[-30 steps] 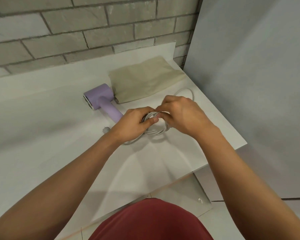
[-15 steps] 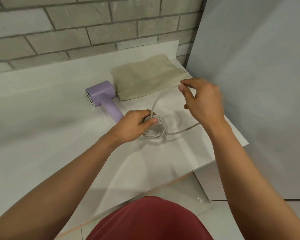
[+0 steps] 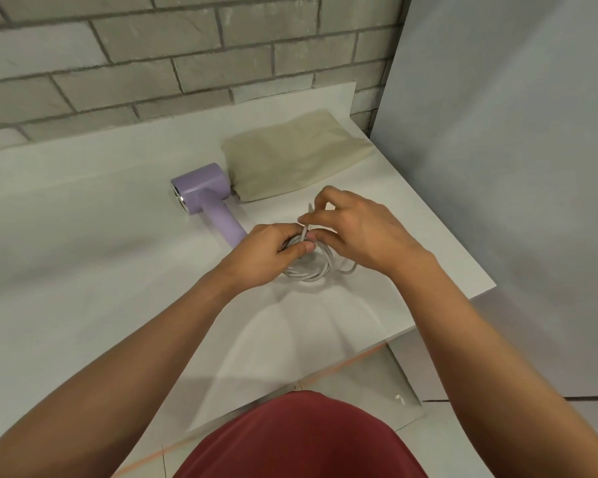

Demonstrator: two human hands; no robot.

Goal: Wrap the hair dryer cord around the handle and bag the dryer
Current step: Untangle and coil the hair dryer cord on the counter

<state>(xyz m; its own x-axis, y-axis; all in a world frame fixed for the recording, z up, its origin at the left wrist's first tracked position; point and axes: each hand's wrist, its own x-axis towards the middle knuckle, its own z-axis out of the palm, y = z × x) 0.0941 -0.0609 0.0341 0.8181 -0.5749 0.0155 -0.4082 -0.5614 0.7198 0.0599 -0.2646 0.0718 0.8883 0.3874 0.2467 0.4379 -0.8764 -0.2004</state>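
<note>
Lilac plastic hair dryer (image 3: 201, 188) lies on its side on the white tabletop (image 3: 83, 243). Its barrel is just beside a flat beige cloth bag (image 3: 290, 160), and the handle (image 3: 220, 220) points toward the person. L hand (image 3: 266, 253) is curled round the pale grey cord (image 3: 311, 270) coiled at the handle's lower end, thumb pressing the loops. The hand hides whether the loops actually go round the handle. R hand (image 3: 353, 232) pinches a free strand betw. thumb & forefinger, right above the coil. Plug not visible.

Handling, my guess: dryer prob. light, rigid, w/ a smooth, slippery shell. Best taken by the handle, thumb over the loops. Cord is bendy but springy; loops sit loose, likely to unwind if let go. Bag looks soft & limp, so its mouth will need holding open. Can't tell which edge that is.
</note>
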